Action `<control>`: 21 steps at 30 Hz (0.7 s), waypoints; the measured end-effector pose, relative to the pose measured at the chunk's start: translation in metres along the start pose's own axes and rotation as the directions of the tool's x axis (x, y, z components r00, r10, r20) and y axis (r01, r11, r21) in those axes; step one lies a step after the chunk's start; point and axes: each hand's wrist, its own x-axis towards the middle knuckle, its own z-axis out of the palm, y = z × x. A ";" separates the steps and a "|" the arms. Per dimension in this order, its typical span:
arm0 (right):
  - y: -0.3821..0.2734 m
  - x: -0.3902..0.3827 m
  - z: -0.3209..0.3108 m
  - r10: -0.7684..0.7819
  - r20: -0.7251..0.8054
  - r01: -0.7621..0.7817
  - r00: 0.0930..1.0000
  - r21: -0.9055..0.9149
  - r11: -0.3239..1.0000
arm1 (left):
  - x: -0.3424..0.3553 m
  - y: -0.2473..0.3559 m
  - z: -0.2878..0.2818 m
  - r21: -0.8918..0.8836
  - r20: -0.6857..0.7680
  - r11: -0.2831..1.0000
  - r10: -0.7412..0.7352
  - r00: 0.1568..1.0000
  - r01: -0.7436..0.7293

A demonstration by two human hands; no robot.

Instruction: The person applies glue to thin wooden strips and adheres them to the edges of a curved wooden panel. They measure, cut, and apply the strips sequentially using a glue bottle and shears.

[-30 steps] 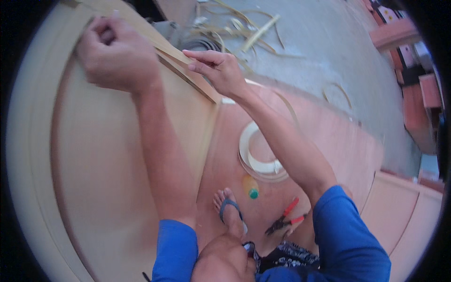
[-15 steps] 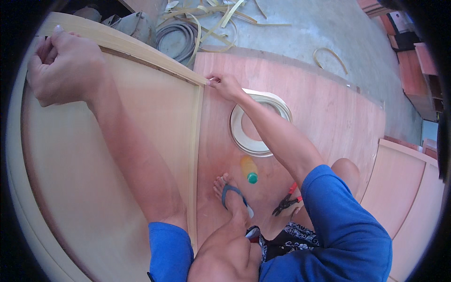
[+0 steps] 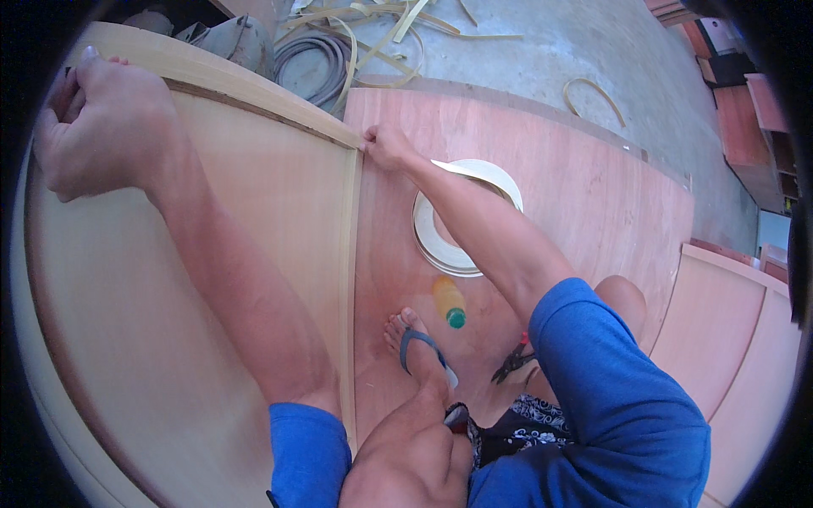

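The pale wooden rail [image 3: 237,85] is seen toward ten o'clock, its long axis running from ten to four. Its upper end is neared by the curled left hand [image 3: 110,127], its lower end touched by the right hand [image 3: 388,147]; how tightly either hand's fingers are closed, or on what, cannot be told.

A smooth grey floor [image 3: 525,72] stretches out at one o'clock under soft, bluish light, with a broad pinkish wooden sheet [image 3: 584,195] lying nearer at two o'clock, reddish-brown wooden furniture [image 3: 745,131] past it toward the rim, and pale panelled woodwork [image 3: 699,339] at four o'clock
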 end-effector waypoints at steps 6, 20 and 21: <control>0.003 0.003 -0.002 0.009 0.042 -0.008 0.999 -0.009 1.000 | 0.002 -0.006 0.006 -0.087 -0.009 0.995 -0.041 0.999 0.040; 0.009 -0.041 -0.104 -0.171 0.107 0.191 0.979 -0.218 0.957 | -0.029 0.035 -0.044 -0.177 -0.029 0.984 0.024 0.999 -0.029; 0.007 -0.053 -0.133 -0.246 0.139 0.270 0.959 -0.201 0.942 | -0.046 0.048 -0.071 -0.140 0.029 0.989 -0.035 0.999 0.039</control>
